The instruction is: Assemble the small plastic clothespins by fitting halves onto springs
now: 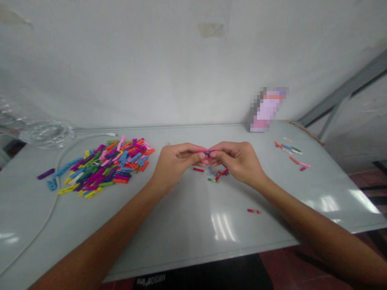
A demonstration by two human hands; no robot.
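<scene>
My left hand and my right hand meet above the middle of the table, fingertips pinched together. Between them is a small dark blue piece, held at both ends and mostly covered by the fingers. Just below the hands lie a red piece, a green piece and several other small red and blue pieces. Another red piece lies nearer the front edge. Left of my left hand spreads a large heap of colourful clothespins.
A white cable curves along the table's left side near a clear plastic item. A blurred pink package leans on the back wall. Several small coloured pieces lie at the right. A metal frame stands beyond.
</scene>
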